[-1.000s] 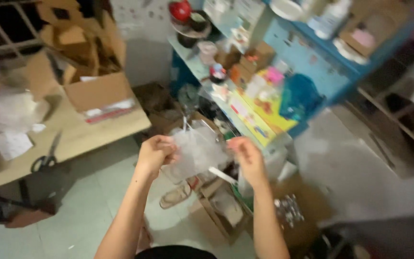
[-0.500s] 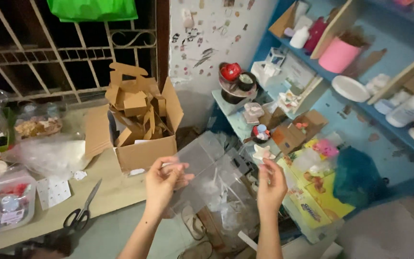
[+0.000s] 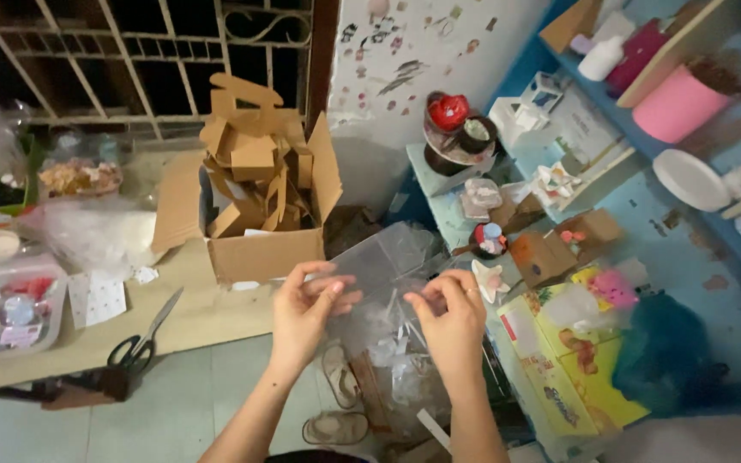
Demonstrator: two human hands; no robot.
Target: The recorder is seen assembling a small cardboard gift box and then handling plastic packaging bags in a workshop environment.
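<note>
Both hands hold a clear, crinkly plastic bag (image 3: 388,283) up in the air in front of the body, between the two sets of fingers. The left hand (image 3: 306,313) pinches the bag's left edge, thumb against the index and middle fingers, the others loosely curled. The right hand (image 3: 452,317) grips the right edge with its fingers bent in around the film, knuckles toward the camera; a ring shows on one finger.

Handling so thin a film probably goes best with light pinches at the very edge, the two layers rubbed apart between thumb and fingertip rather than pulled hard, since it looks easy to tear or crumple.

Both forearms rise from the bottom of the view, elbows low, wrists bent slightly inward so the hands face each other.

Beyond the left fingers sits an open brown cardboard box (image 3: 259,206) full of folded card pieces on a pale wooden surface (image 3: 207,313), with black-handled scissors (image 3: 139,343) nearer its edge. Below the fingers, sandals (image 3: 336,411) lie on the floor.
</note>
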